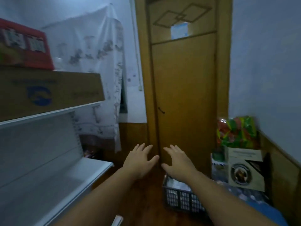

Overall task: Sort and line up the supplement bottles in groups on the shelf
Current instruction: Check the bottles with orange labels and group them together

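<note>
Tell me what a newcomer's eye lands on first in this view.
Two bare hands, the left hand and right hand, stretch open-fingered at centre before a tall wooden door. At left stands a white shelf under a cardboard box; a dark crate sits on the floor below the right forearm.

We're in a cramped storage corner of a home, by the look of it. A plain wooden door [184, 98] with a diamond-pattern panel stands straight ahead, painted walls on either side above wood wainscoting. At left, a white metal shelf [48, 173] carries a brown cardboard carton [48, 90] with a red box [24, 44] on top. At right, stacked boxed goods [244, 170] and a dark plastic crate [180, 199] sit on the floor.
</note>
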### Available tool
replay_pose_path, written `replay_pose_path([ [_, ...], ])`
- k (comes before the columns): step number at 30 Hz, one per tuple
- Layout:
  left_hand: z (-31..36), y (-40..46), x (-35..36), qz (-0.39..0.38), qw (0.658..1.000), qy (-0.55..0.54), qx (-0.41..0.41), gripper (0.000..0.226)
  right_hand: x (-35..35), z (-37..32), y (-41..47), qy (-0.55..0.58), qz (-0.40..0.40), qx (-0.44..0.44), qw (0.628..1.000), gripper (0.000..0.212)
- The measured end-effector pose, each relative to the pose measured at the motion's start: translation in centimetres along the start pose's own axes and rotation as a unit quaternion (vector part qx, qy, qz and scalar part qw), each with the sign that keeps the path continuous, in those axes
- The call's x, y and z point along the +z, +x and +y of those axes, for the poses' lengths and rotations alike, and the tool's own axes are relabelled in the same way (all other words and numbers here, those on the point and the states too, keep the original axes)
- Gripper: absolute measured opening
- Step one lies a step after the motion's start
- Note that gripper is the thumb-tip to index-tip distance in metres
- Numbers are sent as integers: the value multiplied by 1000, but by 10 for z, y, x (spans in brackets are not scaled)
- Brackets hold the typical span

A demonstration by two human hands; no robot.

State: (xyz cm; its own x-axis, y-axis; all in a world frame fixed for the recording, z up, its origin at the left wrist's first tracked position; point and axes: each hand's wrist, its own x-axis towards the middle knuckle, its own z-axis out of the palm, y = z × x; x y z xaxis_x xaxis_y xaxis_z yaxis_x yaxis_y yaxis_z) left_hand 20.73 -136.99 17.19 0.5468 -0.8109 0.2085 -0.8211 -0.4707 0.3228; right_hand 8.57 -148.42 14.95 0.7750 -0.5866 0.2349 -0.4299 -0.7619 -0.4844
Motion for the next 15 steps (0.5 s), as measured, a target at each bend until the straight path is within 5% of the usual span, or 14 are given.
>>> replay_pose_path([
  [15, -292, -320, -169, 91, 944, 95, -302, 60, 197, -351, -88, -4, -188, -311, 932, 68],
])
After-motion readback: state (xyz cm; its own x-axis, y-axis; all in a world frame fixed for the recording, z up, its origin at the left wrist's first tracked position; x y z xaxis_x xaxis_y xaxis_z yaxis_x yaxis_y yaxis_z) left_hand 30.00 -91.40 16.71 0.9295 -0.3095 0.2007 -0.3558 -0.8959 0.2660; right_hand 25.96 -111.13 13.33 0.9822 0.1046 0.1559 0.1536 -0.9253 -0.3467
